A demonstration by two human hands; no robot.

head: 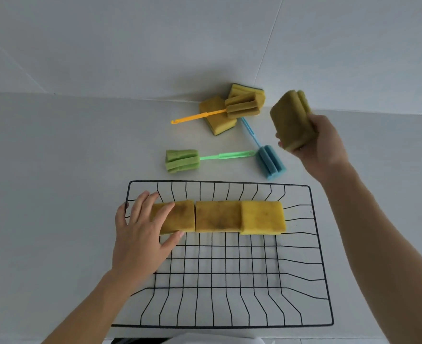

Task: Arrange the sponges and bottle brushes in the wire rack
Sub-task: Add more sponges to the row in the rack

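While three sponges line the wire rack, the left hand lies spread on one. The right hand pinches a fourth sponge aloft. Two more sponges and three bottle brushes lie on the table.

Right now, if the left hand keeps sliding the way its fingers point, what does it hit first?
The left hand already rests on the left sponge; straight on lies the middle sponge, which touches it.

3 yellow sponges in black wire rack – brushes outside.
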